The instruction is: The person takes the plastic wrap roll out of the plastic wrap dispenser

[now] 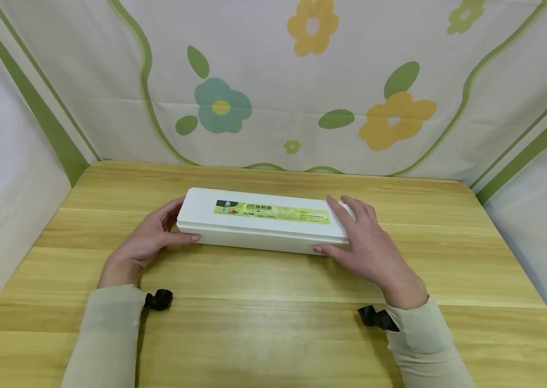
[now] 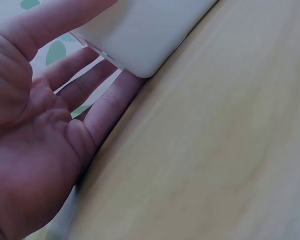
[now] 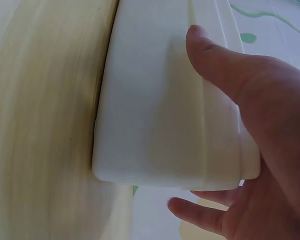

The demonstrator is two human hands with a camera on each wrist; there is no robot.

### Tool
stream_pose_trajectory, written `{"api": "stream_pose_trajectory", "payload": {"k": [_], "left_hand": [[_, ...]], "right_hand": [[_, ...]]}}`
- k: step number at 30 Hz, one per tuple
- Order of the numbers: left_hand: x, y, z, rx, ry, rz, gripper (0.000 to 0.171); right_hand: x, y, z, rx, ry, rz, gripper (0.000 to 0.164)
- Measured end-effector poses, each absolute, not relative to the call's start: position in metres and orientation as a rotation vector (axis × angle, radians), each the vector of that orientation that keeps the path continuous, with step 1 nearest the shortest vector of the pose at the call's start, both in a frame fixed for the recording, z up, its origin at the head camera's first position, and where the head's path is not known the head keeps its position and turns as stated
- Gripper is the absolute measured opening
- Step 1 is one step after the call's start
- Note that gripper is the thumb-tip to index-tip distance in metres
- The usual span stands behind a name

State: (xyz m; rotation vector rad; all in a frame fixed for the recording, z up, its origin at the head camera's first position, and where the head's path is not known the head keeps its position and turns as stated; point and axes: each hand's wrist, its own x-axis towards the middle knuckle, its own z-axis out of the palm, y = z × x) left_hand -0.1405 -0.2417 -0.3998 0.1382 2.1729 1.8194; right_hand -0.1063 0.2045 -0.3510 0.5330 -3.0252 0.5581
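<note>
Box [image 1: 268, 228]: smooth plastic, satin; table [image 1: 273, 307]: wood-grained, glossy; backdrop [image 1: 273, 70]: creased cloth.

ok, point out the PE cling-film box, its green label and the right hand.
PE cling-film box [image 1: 254, 242]: head view, on its front wall, near the middle.
Green label [image 1: 271, 212]: head view, on its printed middle.
Right hand [image 1: 369, 245]: head view, on the back of the hand.

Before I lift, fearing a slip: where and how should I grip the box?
Probably by both short ends of the box, from left and right, below the seam: it is long, its ends are narrow, and the top looks like a separate lid.
</note>
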Motion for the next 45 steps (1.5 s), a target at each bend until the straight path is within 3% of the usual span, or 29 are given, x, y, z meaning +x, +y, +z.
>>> {"api": "stream_pose_trajectory", "payload": {"k": [11, 17, 45], "left_hand": [[-0.141, -0.241, -0.398, 0.128, 2.163, 1.814, 0.102], [-0.140, -0.240, -0.399, 0.107, 2.171, 1.814, 0.103], [-0.139, -0.237, -0.403, 0.122, 2.184, 1.804, 0.101]], "right_hand": [[-0.106, 0.178, -0.346, 0.585, -2.998, 0.278, 0.096], [-0.110, 0.149, -0.349, 0.530, -2.951, 0.102, 0.105], [-0.122, 0.052, -0.356, 0.607, -2.794, 0.013, 0.099]]}}
